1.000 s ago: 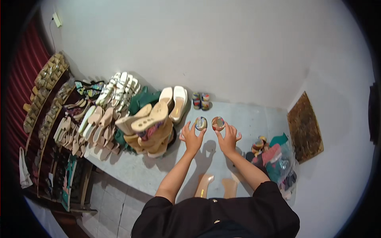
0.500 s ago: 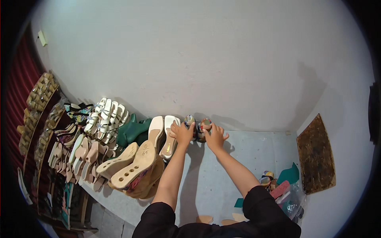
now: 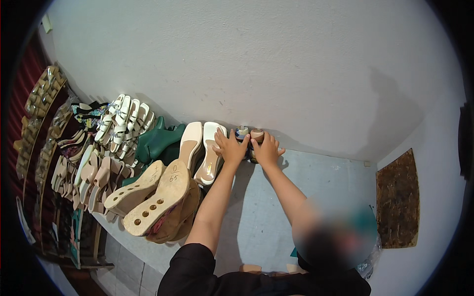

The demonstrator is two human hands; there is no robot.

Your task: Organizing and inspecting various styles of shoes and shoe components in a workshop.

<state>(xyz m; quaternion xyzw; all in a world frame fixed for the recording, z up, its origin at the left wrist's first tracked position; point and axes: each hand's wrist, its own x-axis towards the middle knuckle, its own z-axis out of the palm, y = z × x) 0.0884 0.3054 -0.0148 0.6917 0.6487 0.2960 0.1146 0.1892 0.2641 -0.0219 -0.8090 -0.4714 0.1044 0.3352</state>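
Observation:
Two multi-coloured shoes stand close together against the wall: a blue-and-white patterned one and a brown-and-red one. My left hand lies along the left shoe with its fingers spread and its thumb turned inward. Against the right shoe rests my right hand, fingers also apart. My hands hide most of both shoes. Left of my left hand lean two large pale slip-on soles, a white one and a cream one.
Wooden platform soles with holes stand nearer on the left. Behind them are green shoe forms, white strappy sandals and pink sandals. A shelf rack stands far left. A brown board leans at right; a blur covers things near it.
The two multi-coloured shoes are now nearer each other, with my hands closer together. The whole view has shifted, so the left-hand shoes sit higher in the picture.

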